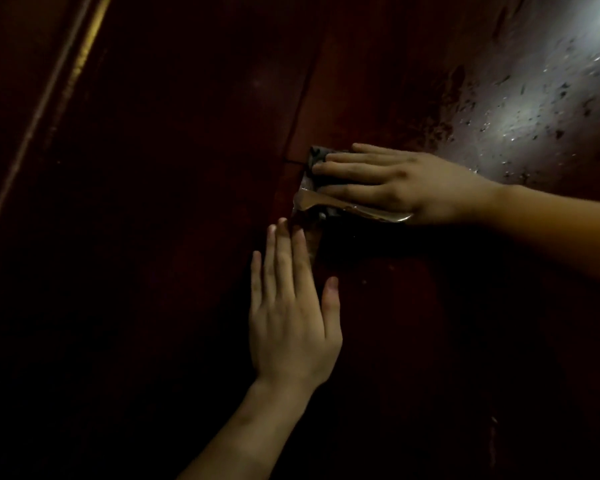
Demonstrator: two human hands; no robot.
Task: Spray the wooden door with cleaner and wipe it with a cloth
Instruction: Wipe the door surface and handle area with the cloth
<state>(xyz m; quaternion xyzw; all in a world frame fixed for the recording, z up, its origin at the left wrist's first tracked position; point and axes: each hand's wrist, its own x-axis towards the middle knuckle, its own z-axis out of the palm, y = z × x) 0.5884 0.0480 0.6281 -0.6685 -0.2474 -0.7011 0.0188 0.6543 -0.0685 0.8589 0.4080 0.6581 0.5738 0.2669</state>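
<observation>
Head view: right hand (413, 185) presses cloth (317, 156) flat-fingered against wooden door (187, 168); left hand (291, 323) flat too, gripping nothing.

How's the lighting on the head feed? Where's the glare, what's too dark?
Head view: dim overall; white glare on the door upper right picks out spray droplets; cloth under the right hand barely lit; door around the left hand nearly black.

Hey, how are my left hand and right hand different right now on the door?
The right hand presses a cloth against the door; the left hand touches bare wood. The right hand's fingers point sideways, the left hand's point up. The right hand sits higher, nearer the droplets. Both lie flat with straight fingers.
</observation>
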